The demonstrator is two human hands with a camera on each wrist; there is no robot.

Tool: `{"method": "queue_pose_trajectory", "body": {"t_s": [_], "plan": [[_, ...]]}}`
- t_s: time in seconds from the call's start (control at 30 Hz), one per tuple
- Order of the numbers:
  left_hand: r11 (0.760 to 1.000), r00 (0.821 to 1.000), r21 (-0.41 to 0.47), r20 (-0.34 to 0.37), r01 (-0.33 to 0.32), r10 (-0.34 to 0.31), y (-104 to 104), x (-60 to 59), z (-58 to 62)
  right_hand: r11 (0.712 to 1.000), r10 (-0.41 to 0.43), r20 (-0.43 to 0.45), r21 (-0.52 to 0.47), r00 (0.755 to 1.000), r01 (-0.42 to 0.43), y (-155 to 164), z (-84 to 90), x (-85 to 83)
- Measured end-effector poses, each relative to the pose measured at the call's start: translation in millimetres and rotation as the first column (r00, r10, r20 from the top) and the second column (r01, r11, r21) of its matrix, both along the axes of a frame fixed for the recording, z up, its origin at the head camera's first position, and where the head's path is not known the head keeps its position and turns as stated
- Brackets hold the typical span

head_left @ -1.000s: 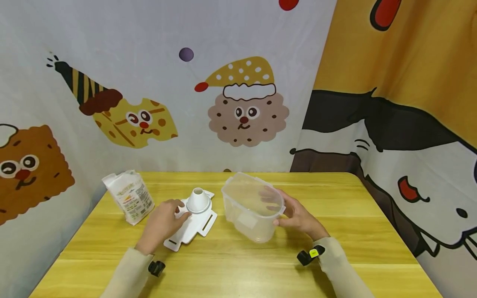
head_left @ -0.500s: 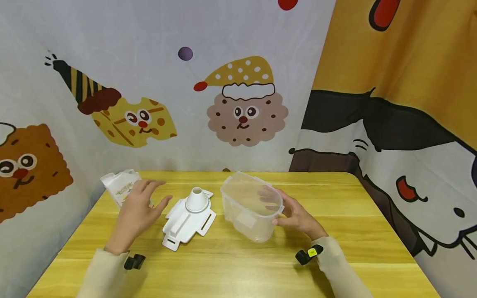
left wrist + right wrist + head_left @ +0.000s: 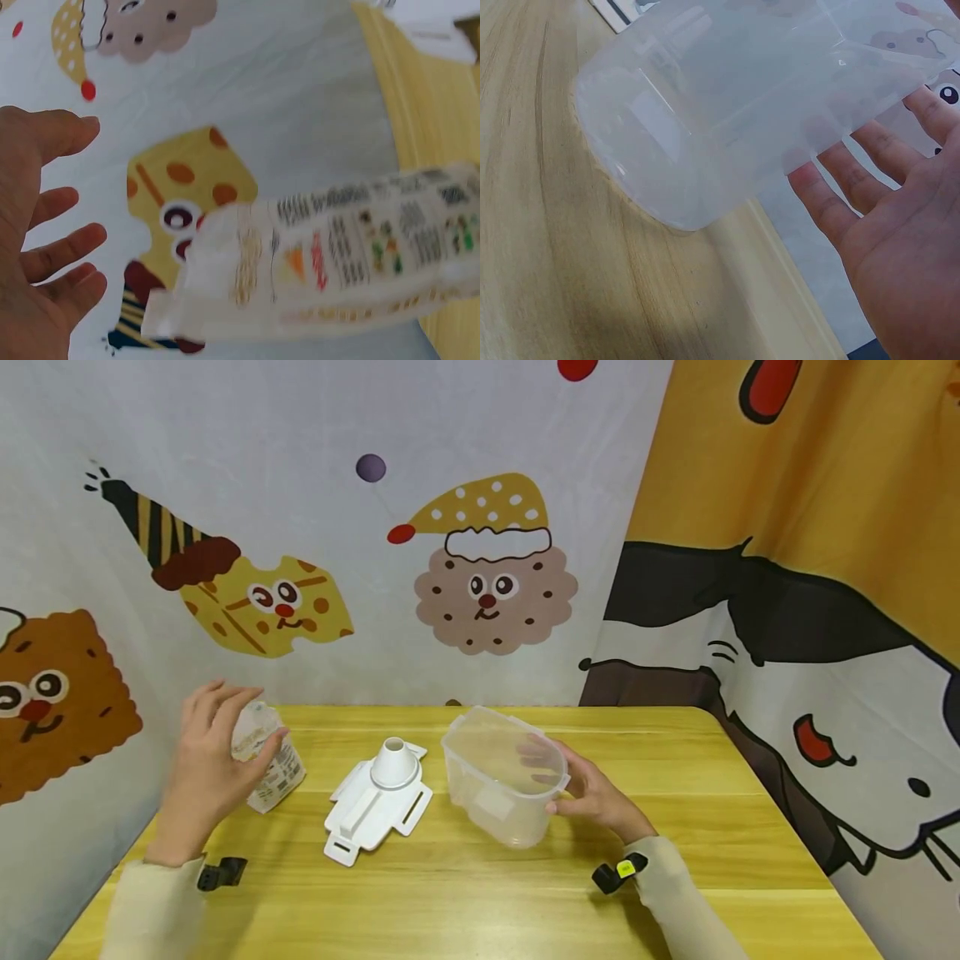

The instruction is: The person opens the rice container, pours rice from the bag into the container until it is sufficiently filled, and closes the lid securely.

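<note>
My left hand (image 3: 210,760), fingers spread and loosely bent, is beside a white printed bag (image 3: 276,768). In the left wrist view a gap shows between its fingertips and the folded top of that bag. My right hand (image 3: 600,793) holds the right end of a clear plastic container (image 3: 502,810), thumb at the near side and fingers along the far side. Through the right wrist view, fingertips (image 3: 802,169) lie against the container's wall. The container stands on the table with its open top up. Between the bag and the container lies a white plastic lid (image 3: 367,818) with a cone-shaped spout.
The wooden table (image 3: 450,902) ends in a straight back edge against a white cartoon curtain (image 3: 390,610). A yellow curtain with a large animal print (image 3: 825,710) hangs on the right. A small black camera (image 3: 618,872) sits at the right wrist.
My left hand has left the white plastic lid and moved left to the printed bag, its fingers spreading on the way. The right hand and container have stayed in place.
</note>
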State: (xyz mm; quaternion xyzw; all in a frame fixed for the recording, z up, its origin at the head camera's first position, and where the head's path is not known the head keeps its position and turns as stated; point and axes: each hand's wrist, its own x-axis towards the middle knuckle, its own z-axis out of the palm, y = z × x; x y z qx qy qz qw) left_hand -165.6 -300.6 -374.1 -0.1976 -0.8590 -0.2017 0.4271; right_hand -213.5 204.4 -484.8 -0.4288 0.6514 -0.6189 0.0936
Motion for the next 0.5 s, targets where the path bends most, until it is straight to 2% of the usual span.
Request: {"method": "queue_pose_trajectory", "body": {"t_s": [0.13, 0.27, 0.37, 0.5], "plan": [[0.998, 0.999, 0.047, 0.039, -0.032, 0.031, -15.6, 0.4, 1.7, 1.0, -0.004, 0.006, -0.001, 1.0, 0.004, -0.6, -0.6, -0.5], [0.99, 0.989, 0.118, 0.138, -0.077, 0.061, -25.2, 1.8, -3.3, 1.0, -0.005, 0.005, 0.0, 1.0, 0.005, -1.1, -0.7, -0.9], [0.969, 0.965, 0.211, 0.248, -0.133, 0.078, -28.7, 2.9, -9.8, 1.0, -0.001, -0.001, -0.003, 1.0, 0.001, -1.4, -0.3, -0.9], [0.914, 0.916, 0.344, 0.396, -0.215, 0.067, -31.6, 2.6, -21.3, 1.0, 0.014, -0.014, -0.011, 1.0, -0.014, -1.8, -0.1, -1.3]]}}
